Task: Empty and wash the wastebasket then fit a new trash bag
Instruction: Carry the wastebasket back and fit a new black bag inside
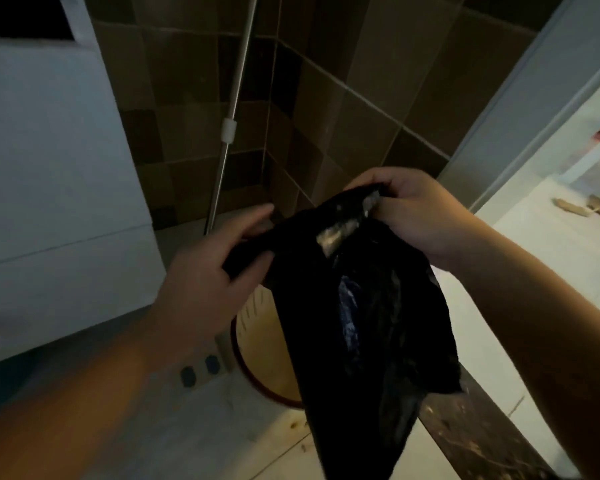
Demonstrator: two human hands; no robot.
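Both hands hold a black trash bag above the wastebasket.

The left hand [208, 261] and right hand [409, 213] each pinch the top edge of the trash bag [368, 306], which hangs over the cream, red-rimmed wastebasket [260, 344] on the pale tiled floor [222, 427]. No writing is readable. A metal pole [234, 109] leans in the corner of the brown tiled wall [343, 98], beside a white appliance [49, 161].

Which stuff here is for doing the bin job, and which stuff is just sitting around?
For the job:
black bag, held by the left hand and the right hand
bin under it

Just sitting around:
pole against the tiled wall
white appliance
wood bits
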